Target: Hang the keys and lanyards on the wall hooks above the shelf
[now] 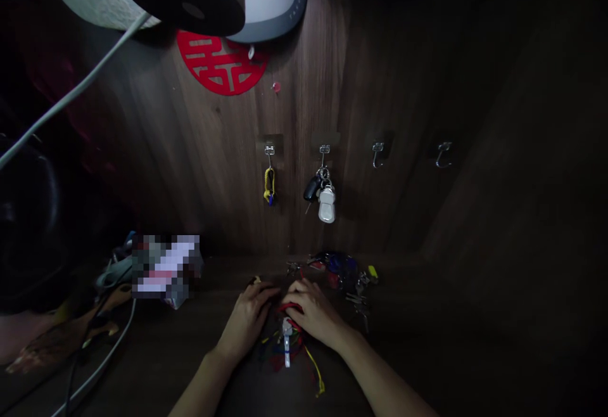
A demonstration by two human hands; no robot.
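Note:
Both my hands rest on a dark wooden shelf over a tangle of keys and coloured cords. My left hand lies knuckles up with its fingers curled down beside the bundle. My right hand is closed over a red cord at the top of the bundle. A silver key and yellow, blue and red strings trail out below the hands. What the fingertips pinch is hidden.
Four hooks sit on the wood wall: one with a yellow lanyard, one with a key fob bunch, two bare hooks. More keys lie behind my hands. A box and cables sit at left.

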